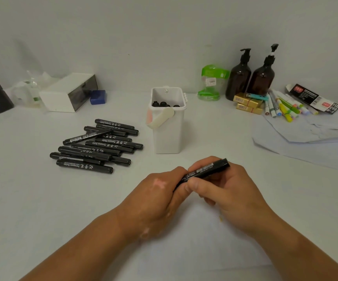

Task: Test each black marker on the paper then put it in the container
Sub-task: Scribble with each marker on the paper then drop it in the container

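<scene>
A black marker (206, 170) is held between both hands over the white paper (204, 250) near the table's front. My right hand (227, 191) grips its barrel, and my left hand (158, 197) closes around its lower end, hiding the cap or tip. A pile of several black markers (97, 146) lies on the table to the left. The white container (168, 122) stands upright behind the hands, with several black marker ends showing inside it.
A white box (69, 92) and a blue block (97, 96) sit at the back left. Two brown pump bottles (249, 78), a green-capped jar (211, 82), gold boxes and coloured pens (283, 107) crowd the back right. A pale blue cloth (310, 136) lies right.
</scene>
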`<move>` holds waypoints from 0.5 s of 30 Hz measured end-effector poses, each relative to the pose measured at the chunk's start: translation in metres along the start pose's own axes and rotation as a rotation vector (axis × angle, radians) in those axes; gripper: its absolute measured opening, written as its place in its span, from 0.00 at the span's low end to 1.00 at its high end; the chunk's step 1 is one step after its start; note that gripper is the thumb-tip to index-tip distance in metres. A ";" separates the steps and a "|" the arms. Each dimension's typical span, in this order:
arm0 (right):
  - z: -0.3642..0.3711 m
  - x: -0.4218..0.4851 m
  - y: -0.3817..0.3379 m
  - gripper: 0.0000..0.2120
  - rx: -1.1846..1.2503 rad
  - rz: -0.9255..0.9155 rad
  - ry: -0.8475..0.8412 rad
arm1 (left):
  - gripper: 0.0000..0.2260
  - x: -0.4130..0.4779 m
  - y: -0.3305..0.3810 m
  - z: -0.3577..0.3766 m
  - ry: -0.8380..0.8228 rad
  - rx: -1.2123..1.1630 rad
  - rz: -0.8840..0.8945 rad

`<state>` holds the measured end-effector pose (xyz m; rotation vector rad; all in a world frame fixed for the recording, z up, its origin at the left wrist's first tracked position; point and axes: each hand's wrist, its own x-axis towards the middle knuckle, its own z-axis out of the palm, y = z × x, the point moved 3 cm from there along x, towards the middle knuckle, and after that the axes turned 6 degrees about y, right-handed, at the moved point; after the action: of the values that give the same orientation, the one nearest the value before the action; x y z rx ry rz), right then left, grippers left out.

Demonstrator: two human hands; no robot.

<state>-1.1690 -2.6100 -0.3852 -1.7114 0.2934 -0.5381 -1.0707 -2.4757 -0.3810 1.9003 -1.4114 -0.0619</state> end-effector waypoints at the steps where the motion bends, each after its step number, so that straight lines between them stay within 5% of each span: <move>1: 0.000 0.000 0.000 0.08 0.021 0.005 0.001 | 0.17 0.000 0.001 0.000 -0.003 -0.007 0.001; 15: -0.004 0.001 -0.004 0.09 0.144 -0.002 -0.090 | 0.13 -0.002 0.006 -0.001 -0.006 -0.070 0.003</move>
<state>-1.1703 -2.6130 -0.3810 -1.5917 0.1845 -0.4711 -1.0753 -2.4745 -0.3777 1.8419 -1.3984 -0.1138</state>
